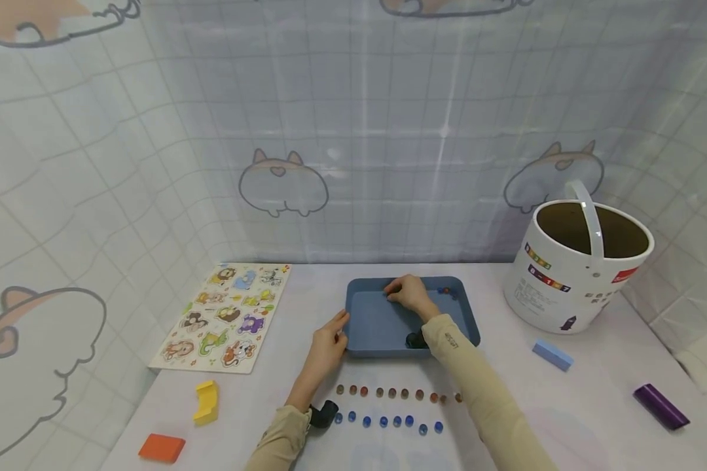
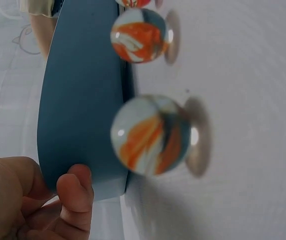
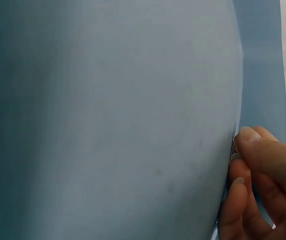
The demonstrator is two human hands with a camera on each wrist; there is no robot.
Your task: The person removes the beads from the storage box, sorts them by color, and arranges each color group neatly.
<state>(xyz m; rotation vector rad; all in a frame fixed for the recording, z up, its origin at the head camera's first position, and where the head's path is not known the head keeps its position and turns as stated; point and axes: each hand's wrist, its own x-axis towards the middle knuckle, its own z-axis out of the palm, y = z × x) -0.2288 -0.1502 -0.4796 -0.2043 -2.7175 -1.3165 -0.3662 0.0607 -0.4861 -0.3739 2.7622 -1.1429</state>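
Observation:
A blue-grey tray [image 1: 383,327] lies on the table. My left hand [image 1: 328,343] holds its left side; in the left wrist view the thumb and fingers [image 2: 75,192] pinch the tray's corner. My right hand [image 1: 411,296] reaches inside near the far wall. Its thumb and fingertips [image 3: 250,137] pinch something small, mostly hidden, that looks like a marble [image 3: 235,144]. Several dark marbles [image 1: 446,290] sit in the far right corner. In front of the tray runs a row of orange-and-white marbles [image 2: 150,135], with a row of blue marbles [image 1: 383,422] nearer me.
An animal puzzle board [image 1: 224,317] lies at left, with a yellow block [image 1: 207,402] and an orange block [image 1: 162,448] nearer. At right stand a white bucket [image 1: 548,288] with a handle, a light blue block [image 1: 552,355] and a purple block [image 1: 661,406]. A curtain [image 1: 353,196] hangs behind.

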